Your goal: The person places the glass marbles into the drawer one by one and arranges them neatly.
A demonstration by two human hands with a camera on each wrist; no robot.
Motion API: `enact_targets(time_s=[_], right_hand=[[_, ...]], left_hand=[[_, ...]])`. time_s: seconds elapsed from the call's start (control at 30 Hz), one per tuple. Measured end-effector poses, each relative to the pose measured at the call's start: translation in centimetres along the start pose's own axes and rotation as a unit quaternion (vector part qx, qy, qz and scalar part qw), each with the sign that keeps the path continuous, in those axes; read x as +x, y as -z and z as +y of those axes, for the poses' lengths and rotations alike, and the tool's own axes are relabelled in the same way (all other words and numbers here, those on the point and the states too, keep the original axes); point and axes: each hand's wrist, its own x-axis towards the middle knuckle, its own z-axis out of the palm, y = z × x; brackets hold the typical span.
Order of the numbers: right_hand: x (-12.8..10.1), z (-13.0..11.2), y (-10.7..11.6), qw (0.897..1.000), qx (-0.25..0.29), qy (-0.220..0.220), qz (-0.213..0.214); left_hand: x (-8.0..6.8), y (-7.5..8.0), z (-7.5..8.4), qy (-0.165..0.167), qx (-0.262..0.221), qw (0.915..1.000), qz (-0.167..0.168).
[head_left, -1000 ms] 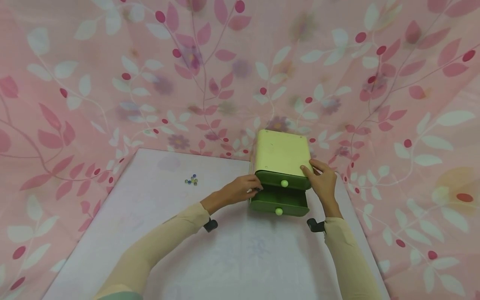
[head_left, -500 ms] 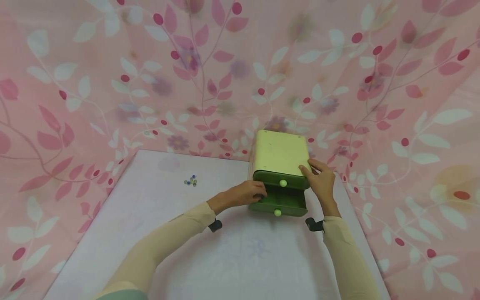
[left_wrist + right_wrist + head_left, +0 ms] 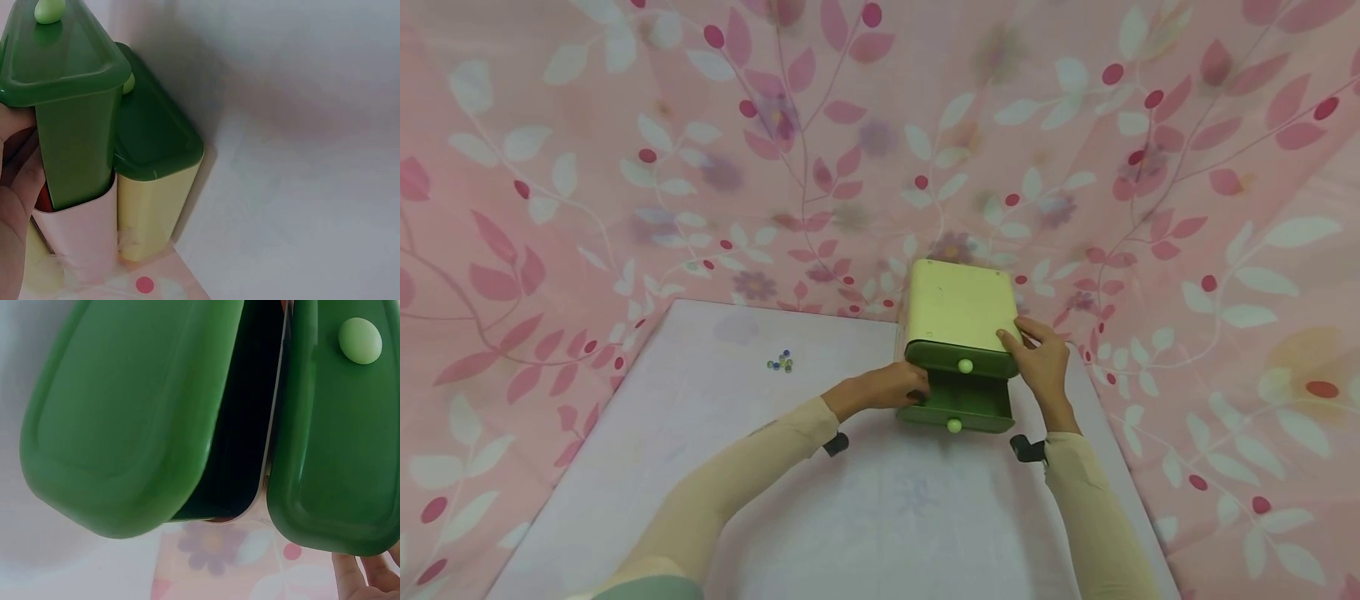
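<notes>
Green-fronted 2-drawer pale yellow chest (image 3: pixel 957 312): left hand (image 3: pixel 891 387) grasps the pulled-out lower drawer (image 3: pixel 956 406), right hand (image 3: pixel 1040 361) grips its corner.

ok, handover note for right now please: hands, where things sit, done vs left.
Left hand: at the left end of the lower drawer, fingers curled on it.
Right hand: holds the right front corner of the small cabinet, bracing it.
Lower drawer is pulled partly out; upper drawer is in.
Small beads lie loose on the table, left of the cabinet, untouched.
Done: lower drawer open. Left: probably beads into the drawer, then close it.
</notes>
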Motion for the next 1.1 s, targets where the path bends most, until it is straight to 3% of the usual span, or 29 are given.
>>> enact_targets(time_s=[0.27,0.43,1.1], right_hand=[[0.19,0.02,-0.01,1.0,0.005,-0.002,0.003],[0.13,0.11,-0.01,1.0,0.003,-0.002,0.003],[-0.08,-0.27,-0.09,1.0,0.012,-0.003,0.002]], left_hand=[[0.69,0.48,0.16,0.004,0.042,0.9979,-0.048],[0.96,0.51,0.42,0.006,0.044,0.9969,-0.065],[0.62,0.13,0.43,0.012,0.034,0.9975,-0.06]])
